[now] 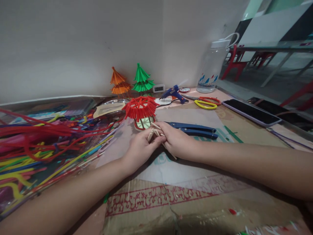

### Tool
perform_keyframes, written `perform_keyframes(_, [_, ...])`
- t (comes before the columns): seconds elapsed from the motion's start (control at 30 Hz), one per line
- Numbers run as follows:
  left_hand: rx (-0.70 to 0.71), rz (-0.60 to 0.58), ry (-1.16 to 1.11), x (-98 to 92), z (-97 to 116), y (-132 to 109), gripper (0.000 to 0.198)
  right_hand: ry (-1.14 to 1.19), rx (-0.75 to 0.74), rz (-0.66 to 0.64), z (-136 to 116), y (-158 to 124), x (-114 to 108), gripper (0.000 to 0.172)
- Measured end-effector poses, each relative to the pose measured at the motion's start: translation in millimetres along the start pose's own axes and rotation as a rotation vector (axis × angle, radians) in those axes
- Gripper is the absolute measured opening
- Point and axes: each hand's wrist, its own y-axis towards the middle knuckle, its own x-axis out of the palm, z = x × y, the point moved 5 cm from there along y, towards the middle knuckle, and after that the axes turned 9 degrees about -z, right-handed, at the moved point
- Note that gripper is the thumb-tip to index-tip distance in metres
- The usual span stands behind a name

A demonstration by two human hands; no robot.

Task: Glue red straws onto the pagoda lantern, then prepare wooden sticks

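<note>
Both hands meet over the middle of the table, closed around several thin pale wooden sticks (154, 131). My left hand (140, 147) has its thumb and fingers pressed against the sticks from the left. From the right, my right hand (174, 137) grips them too, and some ends jut out above and below its fingers. Just behind the hands stands a small pavilion-like model with a red fringed roof (141, 107), on thin posts. Dark blue pliers (193, 129) lie right behind my right wrist. A whitish sheet (156, 168) is spread beneath the hands.
Colourful pipe cleaners (36, 140) pile up at left. Orange (118, 81) and green (142, 78) tiered models stand by the wall. Behind are a blue glue gun (174, 93), scissors (206, 103) and a clear bottle (211, 67); a phone (250, 112) lies right. Patterned cardboard (137, 212) covers the front.
</note>
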Motion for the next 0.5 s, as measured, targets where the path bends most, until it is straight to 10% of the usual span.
perform_keyframes(0.3, [0.112, 0.087, 0.056, -31.6, 34.0, -8.0, 0.014, 0.039, -0.048, -0.086, 8.1, -5.2, -15.2, 0.065])
perform_keyframes(0.5, [0.047, 0.265, -0.004, -67.5, 56.8, -8.4, 0.029, -0.208, -0.147, -0.188, 0.1, -1.2, -6.6, 0.021])
